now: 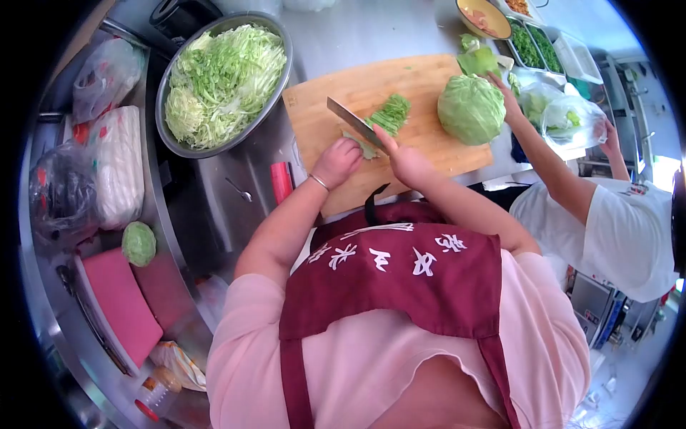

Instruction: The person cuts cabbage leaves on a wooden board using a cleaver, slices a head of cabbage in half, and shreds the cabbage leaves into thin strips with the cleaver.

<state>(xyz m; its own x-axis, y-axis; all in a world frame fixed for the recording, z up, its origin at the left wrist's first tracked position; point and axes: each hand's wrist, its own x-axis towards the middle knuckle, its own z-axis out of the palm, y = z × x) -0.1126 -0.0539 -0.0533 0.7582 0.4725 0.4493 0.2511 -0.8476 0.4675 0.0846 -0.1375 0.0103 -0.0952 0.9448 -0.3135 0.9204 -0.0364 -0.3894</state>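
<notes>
My right hand (pixel 409 164) is wrapped round the handle of a knife (pixel 354 121), whose blade points up and to the left over the wooden cutting board (pixel 321 93). Shredded green cabbage (pixel 390 114) lies in a small pile just beyond the blade. My left hand (pixel 338 163) rests near the board's front left part with its fingers curled, beside a pale leaf piece (pixel 363 145); whether it grips anything is hidden. A whole green cabbage (pixel 471 110) sits on the right side of the board.
A large metal bowl (pixel 161 118) of shredded cabbage stands at the left. A red object (pixel 281 182) and a spoon (pixel 239 189) lie nearer. At the right, a co-worker's hands (pixel 509 100) are near leaves and a plastic bag (pixel 572 120).
</notes>
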